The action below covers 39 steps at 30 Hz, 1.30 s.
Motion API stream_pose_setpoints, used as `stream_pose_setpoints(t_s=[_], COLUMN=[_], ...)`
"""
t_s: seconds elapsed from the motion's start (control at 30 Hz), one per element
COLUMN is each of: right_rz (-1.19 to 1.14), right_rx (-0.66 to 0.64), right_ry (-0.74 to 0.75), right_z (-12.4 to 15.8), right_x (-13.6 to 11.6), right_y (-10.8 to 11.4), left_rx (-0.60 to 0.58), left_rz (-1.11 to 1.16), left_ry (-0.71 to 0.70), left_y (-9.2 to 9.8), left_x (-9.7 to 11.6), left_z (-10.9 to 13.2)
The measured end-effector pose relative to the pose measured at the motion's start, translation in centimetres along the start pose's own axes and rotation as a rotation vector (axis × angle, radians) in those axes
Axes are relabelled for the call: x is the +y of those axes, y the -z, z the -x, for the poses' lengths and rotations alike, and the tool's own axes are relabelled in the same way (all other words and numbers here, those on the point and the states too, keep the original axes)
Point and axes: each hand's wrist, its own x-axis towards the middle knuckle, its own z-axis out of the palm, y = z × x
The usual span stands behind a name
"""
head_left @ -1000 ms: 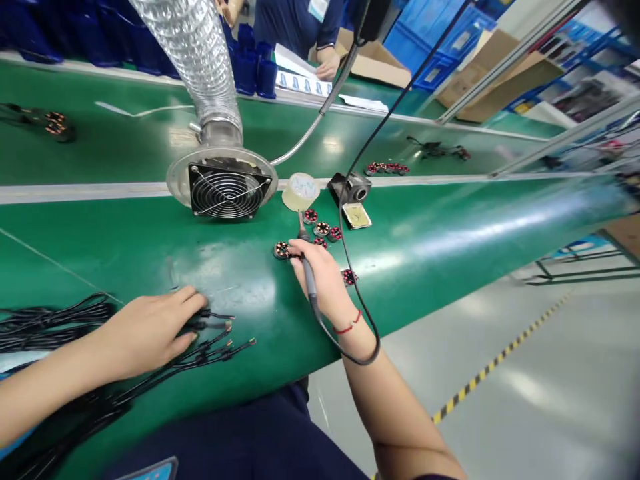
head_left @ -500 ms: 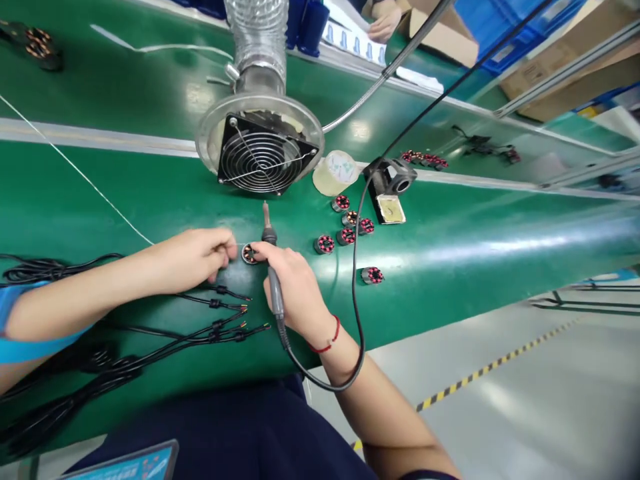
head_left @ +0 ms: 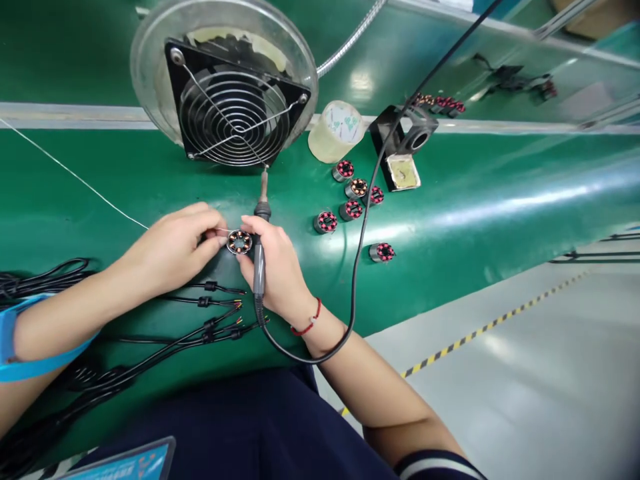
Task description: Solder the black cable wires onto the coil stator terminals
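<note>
My left hand (head_left: pixel 180 245) is closed, with thumb and forefinger pinching a thin solder wire (head_left: pixel 100 195) that trails off to the left. Its fingertips meet the left edge of a small round motor stator (head_left: pixel 239 243) with copper windings. Fingers of my right hand (head_left: pixel 280 267) rest at the stator's right side. That same hand is wrapped round a soldering iron (head_left: pixel 259 270), whose tip points away from me, below the fan's lower edge. Black cables (head_left: pixel 205 330) with bare coloured wire ends lie on the green bench mat nearer to me.
A fume extractor fan (head_left: pixel 237 127) stands just beyond my hands. To the right are several pink-wound stators (head_left: pixel 327 222), a roll of tape (head_left: pixel 336 132) and an iron stand (head_left: pixel 400 143) with a sponge tray. The iron's black cord (head_left: pixel 356 267) loops across the bench.
The view has moved closer and lower. My left fingers have come up to the stator, which now shows more fully between both hands. The iron remains in my right hand.
</note>
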Motion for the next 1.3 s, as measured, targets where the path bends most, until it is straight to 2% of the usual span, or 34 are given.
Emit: stream_pose_setpoints(t_s=[0.07,0.13,0.3,0.37,0.6,0.73,0.83,1.0,1.07,1.2,1.3], right_rz=[-0.013,-0.031,-0.071,-0.064,-0.115,-0.091,-0.090,-0.110,-0.100,-0.042,-0.047], right_rx=[0.000,0.007,0.027,0.007,-0.035,-0.048,-0.068,-0.084,-0.087,-0.085,-0.099], right_ry=[0.027,0.066,0.230,0.231,0.271,0.254,0.238,0.219,0.199,0.156,0.188], right_z=[0.1,0.3,0.9,1.0,0.8,0.8,0.8,0.9,0.8,0.6,0.5], right_x=[0.3,0.5,0.8,0.8,1.0,1.0,1.1,1.3,1.1,0.8,0.8], right_y=[0.1,0.2,0.2,0.2,0.4,0.4,0.5,0.6,0.6,0.4,0.3], left_rx=[0.073,0.125,0.001,-0.038,-0.137,-0.143,-0.148,0.066,0.053,-0.066,-0.089], left_rz=[0.013,0.046,0.166,0.163,0.054,0.005,0.014,0.093,0.130,0.151,0.125], left_ry=[0.037,0.002,-0.375,-0.434,-0.420,-0.418,-0.356,-0.283,-0.330,-0.496,-0.530], left_y=[0.3,0.6,0.9,0.9,0.8,0.8,0.9,1.2,1.2,0.8,0.6], left_x=[-0.1,-0.1,-0.5,-0.7,-0.9,-0.5,-0.1,-0.4,-0.7,-1.2,-1.4], left_z=[0.2,0.4,0.6,0.5,0.3,0.0,-0.2,-0.1,-0.1,-0.2,-0.2])
